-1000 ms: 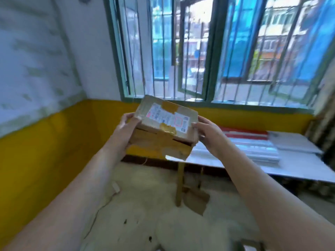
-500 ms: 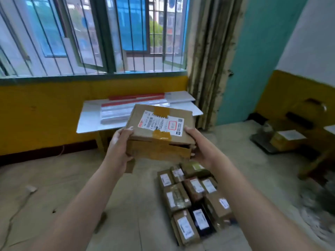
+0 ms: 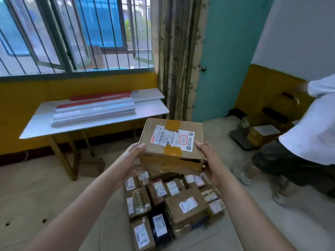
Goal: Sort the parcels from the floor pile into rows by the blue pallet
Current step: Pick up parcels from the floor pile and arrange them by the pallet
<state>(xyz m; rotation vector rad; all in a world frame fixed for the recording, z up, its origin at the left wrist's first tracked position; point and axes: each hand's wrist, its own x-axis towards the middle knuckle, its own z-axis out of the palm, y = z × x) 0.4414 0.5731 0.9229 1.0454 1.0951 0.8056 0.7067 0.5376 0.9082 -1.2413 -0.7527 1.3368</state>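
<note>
Two hands carry one box over the rows
Left hand and right hand grip its sides; better lower it level, label up

A white table stands against the yellow lower wall, under a barred window. Flat white and red-edged panels lie stacked on the table top. A striped curtain hangs right of the window, beside a teal door with a knob. At the right edge, a second person in a white shirt and dark trousers stands on the concrete floor.
</note>
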